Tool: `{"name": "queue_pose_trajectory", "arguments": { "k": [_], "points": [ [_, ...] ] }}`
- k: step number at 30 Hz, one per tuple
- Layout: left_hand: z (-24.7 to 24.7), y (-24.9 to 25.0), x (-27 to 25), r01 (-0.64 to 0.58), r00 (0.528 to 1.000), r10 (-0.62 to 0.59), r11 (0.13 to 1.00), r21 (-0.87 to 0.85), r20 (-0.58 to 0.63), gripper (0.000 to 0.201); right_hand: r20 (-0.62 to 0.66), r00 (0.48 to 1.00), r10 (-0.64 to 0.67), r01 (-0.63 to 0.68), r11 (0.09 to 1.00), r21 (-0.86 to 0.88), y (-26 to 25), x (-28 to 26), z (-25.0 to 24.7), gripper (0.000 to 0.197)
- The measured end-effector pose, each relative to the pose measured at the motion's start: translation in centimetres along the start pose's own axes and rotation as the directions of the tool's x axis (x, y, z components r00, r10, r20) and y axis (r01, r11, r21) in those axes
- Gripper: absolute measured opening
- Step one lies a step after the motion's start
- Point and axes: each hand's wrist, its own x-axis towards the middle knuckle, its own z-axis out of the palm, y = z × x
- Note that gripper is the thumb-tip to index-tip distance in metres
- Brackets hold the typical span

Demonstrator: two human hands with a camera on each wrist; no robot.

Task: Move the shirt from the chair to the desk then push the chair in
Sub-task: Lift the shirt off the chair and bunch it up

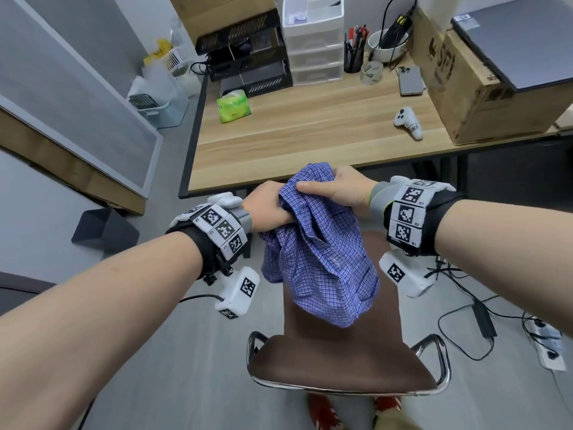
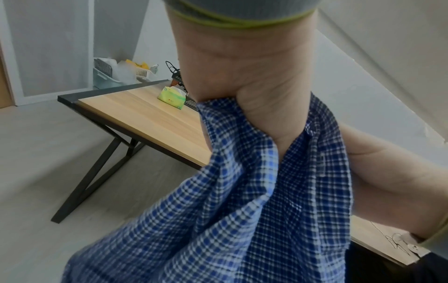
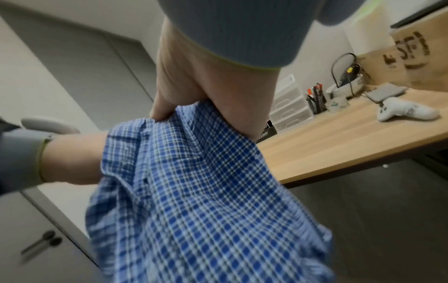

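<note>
A blue checked shirt (image 1: 322, 262) hangs bunched in the air above the brown chair (image 1: 338, 361), just short of the wooden desk's (image 1: 310, 135) front edge. My left hand (image 1: 269, 206) grips its top from the left and my right hand (image 1: 338, 190) grips it from the right, thumb over the cloth. The wrist views show each fist closed on the fabric: left hand (image 2: 254, 92) on the shirt (image 2: 230, 220), right hand (image 3: 206, 86) on the shirt (image 3: 194, 201). The shirt's lower end hangs over the chair back; whether it touches is unclear.
On the desk lie a green tissue pack (image 1: 234, 106), a white controller (image 1: 408, 121), a phone (image 1: 410, 80), a pen cup (image 1: 354, 57), plastic drawers (image 1: 313, 41), black trays (image 1: 248, 57) and a cardboard box (image 1: 483, 88). Cables and a power strip (image 1: 548, 342) lie on the floor at right.
</note>
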Motion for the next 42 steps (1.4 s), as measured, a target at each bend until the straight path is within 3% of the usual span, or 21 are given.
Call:
{"name": "queue_pose_trajectory", "arguments": {
  "k": [4,7,8,10,11,13,17,21,24,27,30,35,42],
  "points": [
    [-0.7,-0.1,-0.6,-0.014,1.0,0.015,1.0,0.003,-0.009,0.028,0.015,0.998,-0.059,0.06,0.94,-0.335,1.0,0.2,-1.8,0.118],
    [-1.5,0.7,-1.4,-0.098,0.995,0.097,0.995,-0.027,-0.024,0.032,0.18,0.983,-0.039,0.113,0.899,-0.423,2.6,-0.3,-2.7,0.144],
    [-1.7,1.1,-1.5,-0.093,0.996,0.092,0.994,-0.057,-0.019,0.034,0.237,0.971,-0.038,0.143,0.884,-0.446,3.0,-0.6,-2.7,0.139],
    [-2.0,1.7,-1.4,-0.098,0.995,0.099,0.992,-0.075,0.012,0.015,0.294,0.955,-0.032,0.172,0.867,-0.467,3.7,-0.8,-2.1,0.108],
    [-1.9,2.0,-1.2,-0.084,0.996,0.085,0.992,-0.096,0.007,0.018,0.279,0.96,-0.024,0.15,0.886,-0.438,3.7,-1.0,-1.6,0.094],
    [-1.7,2.6,-1.1,-0.057,0.998,0.053,0.985,-0.16,-0.029,0.01,0.225,0.974,-0.017,0.107,0.912,-0.395,3.6,-1.0,-0.8,0.091],
    [-1.4,3.4,-1.1,-0.051,0.994,0.019,0.953,-0.298,-0.111,0.033,0.153,0.987,-0.045,0.101,0.92,-0.378,3.3,-0.9,0.5,0.069],
    [-1.5,3.5,-1.4,-0.058,0.992,0.008,0.918,-0.391,-0.128,0.035,0.12,0.991,-0.055,0.1,0.903,-0.417,3.7,-0.7,1.3,0.07],
    [-1.6,3.0,-1.3,-0.029,0.99,-0.037,0.897,-0.442,-0.139,0.039,0.186,0.982,-0.022,0.083,0.942,-0.324,3.6,-0.8,1.4,0.079],
    [-2.3,2.4,-1.1,-0.042,0.97,-0.084,0.864,-0.501,-0.227,0.038,0.233,0.973,-0.005,0.069,0.96,-0.271,3.6,-1.4,1.6,0.085],
    [-3.6,1.9,-0.9,-0.051,0.952,-0.136,0.813,-0.58,-0.274,0.037,0.274,0.961,0.03,0.043,0.966,-0.257,4.4,-1.3,2.0,0.068],
    [-5.1,0.7,-0.6,-0.044,0.942,-0.162,0.809,-0.586,-0.294,0.038,0.306,0.95,0.061,0.043,0.945,-0.325,5.0,-1.5,2.4,0.03],
    [-7.1,-1.7,0.6,0.028,0.941,-0.176,0.892,-0.451,-0.29,0.018,0.027,0.999,-0.03,0.039,0.868,-0.495,3.7,-0.6,0.7,0.045]
  ]
}}
